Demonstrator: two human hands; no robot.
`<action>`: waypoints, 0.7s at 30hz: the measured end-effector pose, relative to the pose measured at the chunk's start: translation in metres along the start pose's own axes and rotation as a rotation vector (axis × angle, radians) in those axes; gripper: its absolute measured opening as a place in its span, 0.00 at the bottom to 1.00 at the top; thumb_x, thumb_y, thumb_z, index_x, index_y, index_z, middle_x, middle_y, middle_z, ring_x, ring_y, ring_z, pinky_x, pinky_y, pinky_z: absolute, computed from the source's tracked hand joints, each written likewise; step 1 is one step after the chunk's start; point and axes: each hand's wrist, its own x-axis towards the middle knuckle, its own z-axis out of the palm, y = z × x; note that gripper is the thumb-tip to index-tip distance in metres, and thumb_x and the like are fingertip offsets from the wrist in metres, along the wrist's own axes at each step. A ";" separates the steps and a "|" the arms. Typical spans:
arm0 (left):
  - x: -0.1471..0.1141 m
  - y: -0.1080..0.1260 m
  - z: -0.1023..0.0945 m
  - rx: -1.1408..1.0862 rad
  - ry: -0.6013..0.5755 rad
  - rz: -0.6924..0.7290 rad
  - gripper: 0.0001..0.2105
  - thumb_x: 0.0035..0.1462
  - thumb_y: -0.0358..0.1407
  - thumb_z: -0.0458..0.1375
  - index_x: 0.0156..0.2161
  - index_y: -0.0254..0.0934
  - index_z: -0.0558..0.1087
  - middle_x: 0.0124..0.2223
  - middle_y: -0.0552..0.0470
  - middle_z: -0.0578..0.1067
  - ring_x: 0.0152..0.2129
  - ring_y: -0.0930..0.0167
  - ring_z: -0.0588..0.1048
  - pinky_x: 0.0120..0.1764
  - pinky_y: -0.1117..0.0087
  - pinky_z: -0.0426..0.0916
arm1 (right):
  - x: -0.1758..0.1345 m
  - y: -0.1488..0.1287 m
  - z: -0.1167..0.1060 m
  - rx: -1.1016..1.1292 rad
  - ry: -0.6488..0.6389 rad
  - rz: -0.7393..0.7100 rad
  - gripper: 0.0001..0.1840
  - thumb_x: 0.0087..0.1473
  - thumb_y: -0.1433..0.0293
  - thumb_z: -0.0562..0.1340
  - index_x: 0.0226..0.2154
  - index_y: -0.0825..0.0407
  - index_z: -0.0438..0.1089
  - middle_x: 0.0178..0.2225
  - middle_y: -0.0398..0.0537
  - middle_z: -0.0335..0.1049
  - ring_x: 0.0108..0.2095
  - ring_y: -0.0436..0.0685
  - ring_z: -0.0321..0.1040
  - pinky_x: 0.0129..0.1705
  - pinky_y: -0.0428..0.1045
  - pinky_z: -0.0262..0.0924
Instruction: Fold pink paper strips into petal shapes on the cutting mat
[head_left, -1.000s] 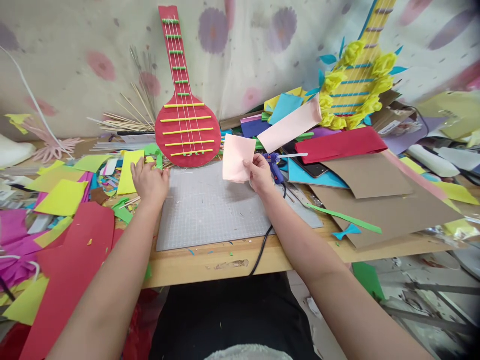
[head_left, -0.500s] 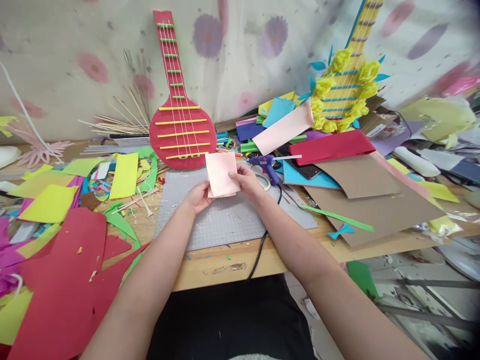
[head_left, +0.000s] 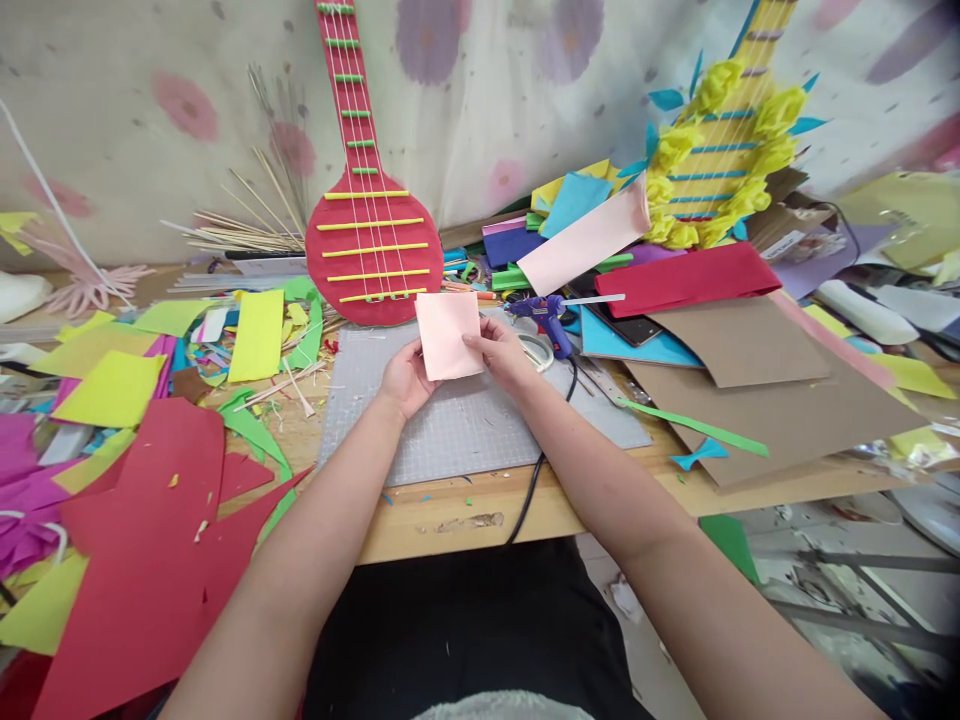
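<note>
A pale pink square of crepe paper is held up between both hands above the grey cutting mat. My left hand grips its lower left edge, with most fingers behind the sheet. On the other side, my right hand pinches the right edge, thumb lying on the front. Just behind the paper leans a red paper-covered lute with white strings and yellow and green bars. A blue glue gun with a glue stick in it lies right of my right hand, beside a roll of tape.
Red sheets and yellow paper pieces crowd the left side. Brown cardboard and a folded red strip lie to the right. A yellow instrument with paper flowers stands behind. A black cable hangs over the table edge.
The pink paper, showing offset layers at its lower edge before, now looks like one even square. My view has shifted slightly, and both hands keep their hold.
</note>
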 end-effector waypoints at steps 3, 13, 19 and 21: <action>-0.001 0.000 -0.001 0.018 -0.053 0.026 0.18 0.58 0.43 0.47 0.45 0.34 0.71 0.41 0.45 0.77 0.41 0.62 0.75 0.43 0.59 0.70 | 0.002 0.003 0.000 -0.034 0.026 -0.015 0.23 0.29 0.58 0.70 0.26 0.50 0.61 0.25 0.39 0.65 0.26 0.49 0.61 0.30 0.47 0.57; 0.006 -0.008 -0.006 0.227 -0.017 0.370 0.09 0.47 0.35 0.59 0.36 0.36 0.73 0.37 0.51 0.78 0.41 0.66 0.74 0.46 0.66 0.66 | 0.004 0.001 0.001 -0.036 0.084 -0.184 0.34 0.28 0.62 0.71 0.40 0.45 0.59 0.43 0.45 0.66 0.38 0.53 0.66 0.42 0.51 0.61; 0.008 -0.007 -0.011 0.426 0.013 0.444 0.12 0.45 0.32 0.59 0.39 0.36 0.72 0.40 0.51 0.76 0.42 0.68 0.72 0.47 0.67 0.63 | 0.006 0.003 0.002 -0.094 -0.052 -0.185 0.24 0.33 0.61 0.68 0.36 0.47 0.64 0.38 0.44 0.69 0.42 0.56 0.66 0.47 0.53 0.59; 0.010 -0.009 -0.010 0.441 0.043 0.446 0.15 0.45 0.30 0.58 0.41 0.37 0.70 0.42 0.51 0.76 0.42 0.68 0.71 0.46 0.67 0.63 | 0.005 0.005 0.001 -0.115 -0.062 -0.169 0.23 0.34 0.61 0.67 0.35 0.48 0.64 0.37 0.44 0.69 0.41 0.56 0.66 0.47 0.53 0.59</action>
